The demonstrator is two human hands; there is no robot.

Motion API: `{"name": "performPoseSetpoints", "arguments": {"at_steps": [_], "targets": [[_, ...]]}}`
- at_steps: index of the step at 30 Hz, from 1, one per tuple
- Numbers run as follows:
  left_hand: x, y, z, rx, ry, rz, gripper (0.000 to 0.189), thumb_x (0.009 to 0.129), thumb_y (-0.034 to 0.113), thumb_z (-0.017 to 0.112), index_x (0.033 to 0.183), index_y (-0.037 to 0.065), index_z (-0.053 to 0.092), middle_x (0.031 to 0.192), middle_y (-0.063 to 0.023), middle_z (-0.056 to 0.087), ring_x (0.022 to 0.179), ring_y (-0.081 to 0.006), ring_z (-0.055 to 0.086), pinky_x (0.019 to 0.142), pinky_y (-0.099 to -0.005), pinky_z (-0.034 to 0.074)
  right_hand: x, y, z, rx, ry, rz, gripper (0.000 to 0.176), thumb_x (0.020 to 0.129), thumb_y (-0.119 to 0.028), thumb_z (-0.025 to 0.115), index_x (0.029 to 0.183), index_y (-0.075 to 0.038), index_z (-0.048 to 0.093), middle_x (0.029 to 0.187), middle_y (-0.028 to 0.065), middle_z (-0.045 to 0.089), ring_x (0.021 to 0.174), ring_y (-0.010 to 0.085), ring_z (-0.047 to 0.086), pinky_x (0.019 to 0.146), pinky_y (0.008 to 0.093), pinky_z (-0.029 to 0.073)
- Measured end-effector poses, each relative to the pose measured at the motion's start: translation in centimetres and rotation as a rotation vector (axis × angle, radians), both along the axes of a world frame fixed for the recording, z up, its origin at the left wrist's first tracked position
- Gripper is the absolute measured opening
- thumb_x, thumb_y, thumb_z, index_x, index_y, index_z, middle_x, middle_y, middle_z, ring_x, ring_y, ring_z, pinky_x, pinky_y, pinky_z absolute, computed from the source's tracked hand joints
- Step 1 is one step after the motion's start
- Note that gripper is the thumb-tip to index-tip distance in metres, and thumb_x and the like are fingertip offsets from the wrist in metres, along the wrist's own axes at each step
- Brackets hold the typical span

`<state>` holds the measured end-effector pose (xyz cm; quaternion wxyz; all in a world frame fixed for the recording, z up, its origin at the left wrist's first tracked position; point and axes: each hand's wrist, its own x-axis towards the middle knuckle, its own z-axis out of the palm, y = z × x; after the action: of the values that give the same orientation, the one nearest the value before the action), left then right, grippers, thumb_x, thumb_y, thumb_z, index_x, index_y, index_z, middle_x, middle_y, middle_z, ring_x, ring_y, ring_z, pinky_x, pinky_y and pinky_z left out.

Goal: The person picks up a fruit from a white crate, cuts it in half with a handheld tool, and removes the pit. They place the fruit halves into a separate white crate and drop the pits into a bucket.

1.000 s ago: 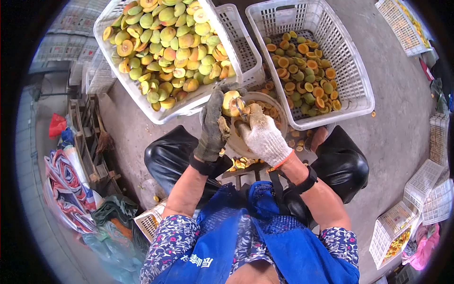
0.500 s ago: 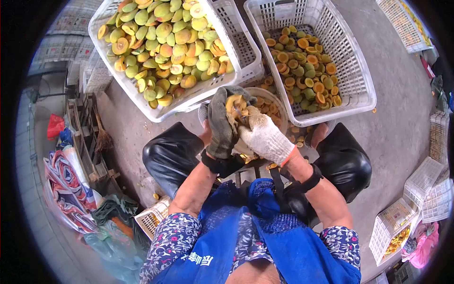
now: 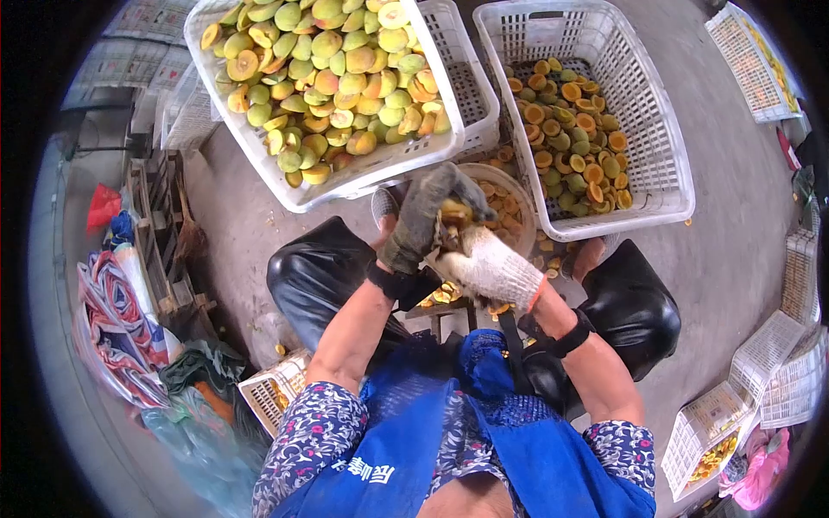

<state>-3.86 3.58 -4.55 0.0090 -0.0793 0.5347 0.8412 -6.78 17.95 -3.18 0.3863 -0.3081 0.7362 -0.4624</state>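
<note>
My left hand (image 3: 419,224), in a dark grey glove, is closed around a yellow-fleshed fruit half (image 3: 455,212). My right hand (image 3: 494,269), in a whitish knit glove with a worn thumb, presses against that fruit with its fingers curled in. Whatever the right fingers grip is hidden. Both hands meet above my lap, just in front of a round tub (image 3: 518,194) with yellow fruit pieces in it. A white crate (image 3: 332,190) heaped with green-yellow halved fruit is ahead on the left. Ahead on the right, another white crate (image 3: 617,216) holds hollowed fruit halves (image 3: 570,142).
Beneath the heaped crate sits another white crate (image 3: 484,108). Wooden pallets (image 3: 164,250), a broom (image 3: 188,229) and striped sheeting (image 3: 117,332) lie to the left. Stacked crates (image 3: 708,423) line the right side. Fruit scraps (image 3: 445,293) lie near my feet.
The crates appear shifted slightly right in view. My left hand has turned further over the fruit, so less of it shows; my right hand stays against it.
</note>
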Motion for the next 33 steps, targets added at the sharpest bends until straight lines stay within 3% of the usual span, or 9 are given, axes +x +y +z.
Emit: {"name": "performPoseSetpoints", "arguments": {"at_steps": [4, 8, 13, 18, 25, 27, 28, 30, 33], "targets": [[0.7, -0.1, -0.3, 0.313, -0.099, -0.012, 0.043, 0.095, 0.038, 0.047, 0.089, -0.003, 0.059, 0.081, -0.0125, 0.061, 0.074, -0.0227, 0.062, 0.076, -0.0382, 0.053, -1.1, 0.1, 1.7, 0.159, -0.623, 0.187, 0.039, 0.079, -0.029, 0.052, 0.096, 0.006, 0.056, 0.081, 0.0223, 0.062, 0.072, 0.0320, 0.058, 0.069, 0.0389, 0.047], [1.7, -3.3, -3.3, 0.236, -0.155, 0.563, 0.040, 0.097, 0.039, 0.043, 0.091, 0.002, 0.056, 0.080, -0.0084, 0.061, 0.075, -0.0187, 0.063, 0.072, -0.0353, 0.055, 0.4, 1.4, -3.2, 0.123, 0.341, 0.499, 0.026, 0.082, -0.021, 0.049, 0.092, 0.000, 0.061, 0.083, 0.0273, 0.063, 0.080, 0.0373, 0.064, 0.069, 0.0439, 0.051], [-2.8, -4.9, 3.3, 0.255, -0.090, 0.611, 0.042, 0.097, 0.039, 0.041, 0.118, 0.004, 0.052, 0.095, -0.0086, 0.062, 0.090, -0.0198, 0.060, 0.075, -0.0336, 0.054, 1.2, 1.5, -4.0, 0.288, 0.340, 0.126, 0.024, 0.080, -0.018, 0.049, 0.088, 0.001, 0.060, 0.076, 0.0233, 0.064, 0.073, 0.0381, 0.064, 0.065, 0.0443, 0.051], [-4.7, -15.4, -2.0, -1.778, -0.529, -0.050, 0.049, 0.086, 0.039, 0.058, 0.124, 0.010, 0.050, 0.109, -0.0142, 0.062, 0.103, -0.0287, 0.058, 0.083, -0.0401, 0.048, 0.1, 1.4, -4.9, 0.139, 0.425, 0.142, 0.023, 0.079, -0.019, 0.049, 0.087, 0.000, 0.060, 0.076, 0.0234, 0.063, 0.072, 0.0390, 0.063, 0.064, 0.0456, 0.051], [-4.1, -17.0, -3.3, -1.969, -0.391, -0.170, 0.043, 0.084, 0.031, 0.059, 0.120, 0.007, 0.051, 0.104, -0.0151, 0.063, 0.093, -0.0278, 0.062, 0.079, -0.0379, 0.049, -1.3, 1.1, -5.1, 0.127, 0.647, 0.185, 0.025, 0.079, -0.021, 0.051, 0.085, 0.001, 0.059, 0.086, 0.0262, 0.061, 0.074, 0.0387, 0.062, 0.063, 0.0460, 0.051], [-4.1, -14.9, 0.8, -1.056, -0.501, -0.032, 0.036, 0.088, 0.019, 0.057, 0.119, 0.004, 0.049, 0.096, -0.0091, 0.063, 0.080, -0.0192, 0.064, 0.069, -0.0342, 0.052, -2.3, 1.2, -4.6, 0.037, 0.828, 0.264, 0.030, 0.083, -0.023, 0.052, 0.092, 0.004, 0.058, 0.101, 0.0305, 0.056, 0.081, 0.0413, 0.059, 0.069, 0.0463, 0.050], [-3.5, -13.6, 2.6, -1.056, -0.501, -0.034, 0.036, 0.088, 0.019, 0.057, 0.119, 0.004, 0.049, 0.096, -0.0091, 0.063, 0.080, -0.0192, 0.064, 0.069, -0.0342, 0.052, -2.6, 1.0, -3.6, 0.038, 0.827, 0.263, 0.030, 0.083, -0.023, 0.052, 0.092, 0.004, 0.058, 0.101, 0.0305, 0.056, 0.081, 0.0413, 0.059, 0.069, 0.0463, 0.050], [-1.7, -10.7, 5.1, -0.310, -0.292, -0.003, 0.032, 0.090, 0.011, 0.055, 0.119, 0.002, 0.048, 0.099, -0.0057, 0.059, 0.084, -0.0126, 0.059, 0.073, -0.0284, 0.050, -2.8, 0.3, -1.0, -0.031, 0.202, -0.177, 0.029, 0.084, -0.022, 0.051, 0.095, 0.005, 0.056, 0.098, 0.0315, 0.056, 0.086, 0.0434, 0.057, 0.075, 0.0459, 0.048], [-0.4, -6.4, 5.1, -0.040, -0.110, -0.018, 0.036, 0.090, 0.015, 0.055, 0.123, 0.002, 0.047, 0.107, -0.0063, 0.057, 0.095, -0.0148, 0.057, 0.080, -0.0290, 0.049, -1.8, -0.7, -1.0, -0.131, 0.115, -0.282, 0.028, 0.084, -0.023, 0.054, 0.093, 0.003, 0.055, 0.092, 0.0278, 0.057, 0.088, 0.0385, 0.057, 0.070, 0.0438, 0.046]]}}
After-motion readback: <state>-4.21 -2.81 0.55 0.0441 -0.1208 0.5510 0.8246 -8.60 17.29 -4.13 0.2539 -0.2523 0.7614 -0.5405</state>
